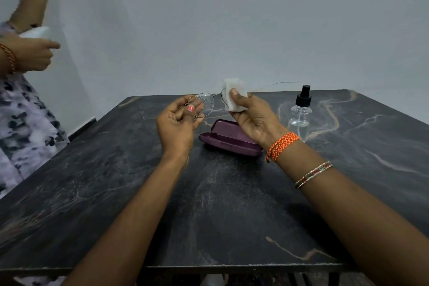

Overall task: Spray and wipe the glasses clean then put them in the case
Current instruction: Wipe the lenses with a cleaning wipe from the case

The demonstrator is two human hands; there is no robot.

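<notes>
the glasses (204, 104) look sprayed, droplets on one lens, and wiping is underway: left hand (177, 123) fingers pinch the frame, right hand (250, 114) fingers press a white cloth (234, 94) on the other lens, while the open case (228, 138) waits on the table (209, 204).

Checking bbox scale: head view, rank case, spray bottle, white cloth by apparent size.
1. case, though the right hand hides part of it
2. spray bottle
3. white cloth, folded and partly hidden; it is held above the table, so true size is unsure.

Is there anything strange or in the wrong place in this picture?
Nothing is spilled or broken. The glasses carry spray droplets on one lens, expected mid-cleaning. One oddity: a second person stands at the table's left edge holding something white.
</notes>
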